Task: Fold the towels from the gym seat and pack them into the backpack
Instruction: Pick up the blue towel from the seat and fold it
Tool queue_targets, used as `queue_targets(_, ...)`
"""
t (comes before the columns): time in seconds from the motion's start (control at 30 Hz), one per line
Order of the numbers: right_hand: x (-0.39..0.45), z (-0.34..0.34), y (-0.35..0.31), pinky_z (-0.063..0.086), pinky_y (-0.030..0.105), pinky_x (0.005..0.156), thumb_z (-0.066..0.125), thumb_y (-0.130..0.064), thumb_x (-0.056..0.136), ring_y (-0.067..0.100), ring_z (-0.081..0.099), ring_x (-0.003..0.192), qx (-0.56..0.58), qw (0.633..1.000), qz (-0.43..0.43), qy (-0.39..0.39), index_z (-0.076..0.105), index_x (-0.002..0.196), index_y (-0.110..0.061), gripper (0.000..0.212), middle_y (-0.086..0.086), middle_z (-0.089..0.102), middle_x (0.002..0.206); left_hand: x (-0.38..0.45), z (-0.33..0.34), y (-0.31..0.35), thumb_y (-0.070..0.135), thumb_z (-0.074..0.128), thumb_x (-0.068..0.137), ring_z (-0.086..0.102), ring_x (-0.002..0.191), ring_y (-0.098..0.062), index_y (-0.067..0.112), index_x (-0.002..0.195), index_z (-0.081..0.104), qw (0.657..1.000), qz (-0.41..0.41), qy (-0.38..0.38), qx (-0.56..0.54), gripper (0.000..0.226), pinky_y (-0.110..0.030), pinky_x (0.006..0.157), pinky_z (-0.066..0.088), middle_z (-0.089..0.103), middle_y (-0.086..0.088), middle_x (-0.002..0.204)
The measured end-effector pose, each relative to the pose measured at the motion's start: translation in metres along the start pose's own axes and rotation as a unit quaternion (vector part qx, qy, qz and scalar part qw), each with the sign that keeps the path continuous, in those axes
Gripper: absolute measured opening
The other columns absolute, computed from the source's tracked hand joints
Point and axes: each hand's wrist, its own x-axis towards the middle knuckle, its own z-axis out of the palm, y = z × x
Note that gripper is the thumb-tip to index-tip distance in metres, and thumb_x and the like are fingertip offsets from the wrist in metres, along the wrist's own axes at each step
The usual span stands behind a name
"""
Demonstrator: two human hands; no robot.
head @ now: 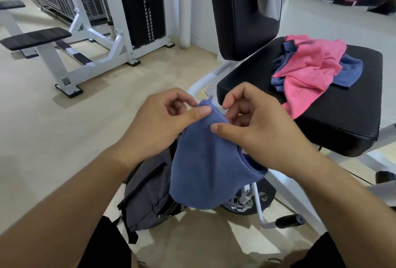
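**Blue towel mid-fold above the backpack**

The step in hand looks like folding: a blue towel [205, 160] hangs at the centre of the frame, doubled over, its top edge held up between both hands. The left hand [165, 122] pinches the upper corner with thumb against curled fingers, so its grip is closed on the cloth. The right hand [257, 126] is just beside it, thumb pressed onto the towel's front and fingers curled behind the edge, also gripping the cloth. The towel's bulk drops below both grips and covers part of the grey backpack [145, 190], which stands on the floor at lower centre; whether its main opening is unzipped cannot be told from here.

More remains on the seat [342, 105] at the right of the frame: a pink towel [308, 70] lies crumpled over another blue towel [349, 70]. Further cloth hangs on the backrest at the top.

The next move probably calls for squaring the edges and making one more fold, then lowering the bundle into the backpack.
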Motion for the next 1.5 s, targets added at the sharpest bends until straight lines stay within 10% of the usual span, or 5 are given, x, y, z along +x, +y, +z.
queue_targets(0.13,-0.007,0.028,0.0,0.049,0.025,0.059,0.086,-0.014,0.078,0.01,0.059,0.059,0.078,0.996,-0.006,0.033,0.044,0.095,-0.026,0.046,0.002,0.07,0.079,-0.008,-0.013,0.017,0.068,0.061,0.075,0.068,0.057,-0.02,0.006,0.08,0.073,0.987,-0.126,-0.101,0.003,0.063,-0.032,0.057,0.058,0.071,-0.008,0.066)
queue_targets(0.43,-0.005,0.031,0.004,0.06,0.047,0.087,0.077,-0.011,0.088,0.016,0.075,0.079,0.107,0.991,0.036,-0.065,0.054,0.106,-0.027,0.033,0.003,0.078,0.081,-0.008,-0.034,0.005,0.026,0.066,0.096,0.065,0.064,-0.006,0.014,0.085,0.076,0.985,-0.069,-0.148,0.061,0.019,-0.015,0.06,0.047,0.075,-0.002,0.072)
queue_targets(0.73,-0.003,0.03,0.013,0.055,0.036,0.091,0.08,-0.048,0.08,0.002,0.063,0.102,-0.092,0.992,-0.017,-0.086,0.067,0.118,-0.034,0.042,-0.015,0.068,0.111,-0.015,-0.039,0.028,0.031,0.049,0.092,0.059,0.08,-0.035,0.012,0.089,0.064,0.967,0.062,-0.201,0.142,0.025,-0.055,0.074,0.05,0.064,-0.013,0.082)
queue_targets(1.17,-0.008,0.023,0.019,0.055,0.036,0.066,0.075,-0.029,0.082,0.01,0.061,0.065,-0.117,0.977,0.017,-0.177,0.062,0.081,-0.02,0.015,-0.003,0.068,0.074,0.006,-0.036,0.005,0.018,0.038,0.105,0.042,0.067,-0.004,0.003,0.085,0.045,0.992,0.048,0.027,0.113,0.026,-0.012,0.06,0.036,0.042,0.003,0.07)
queue_targets(1.5,-0.012,0.004,0.008,0.054,0.034,0.064,0.065,-0.024,0.077,0.014,0.064,0.073,-0.139,0.973,0.026,-0.183,0.062,0.1,-0.031,0.025,-0.004,0.07,0.084,0.029,-0.034,-0.022,0.048,0.048,0.103,0.041,0.062,-0.003,0.023,0.08,0.046,0.983,-0.001,0.183,-0.014,0.034,-0.026,0.067,0.037,0.041,0.015,0.066)
